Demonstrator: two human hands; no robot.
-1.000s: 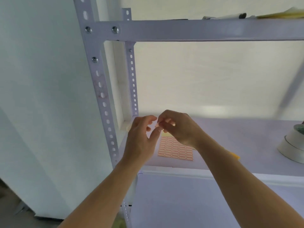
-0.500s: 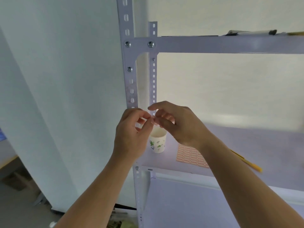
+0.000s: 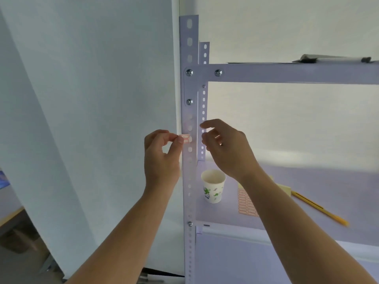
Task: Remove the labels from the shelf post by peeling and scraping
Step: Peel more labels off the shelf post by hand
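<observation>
Head view: hands, joined half a second ago, now apart. Left hand (image 3: 162, 154) pinches a red-bordered label (image 3: 185, 139) at the shelf post's (image 3: 186, 173) left edge. Right hand (image 3: 225, 150) hovers just right, loosely curled, empty. Label looks partly lifted; peel probably unfinished.

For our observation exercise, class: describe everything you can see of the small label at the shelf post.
The label is a small white paper rectangle printed with two red-outlined boxes, one above the other. It lies level against the front face of the shelf post, beside an oval hole. The left hand pinches its left end between thumb and forefinger; the right hand does not touch it. Whether it sticks to the post cannot be told.
</observation>
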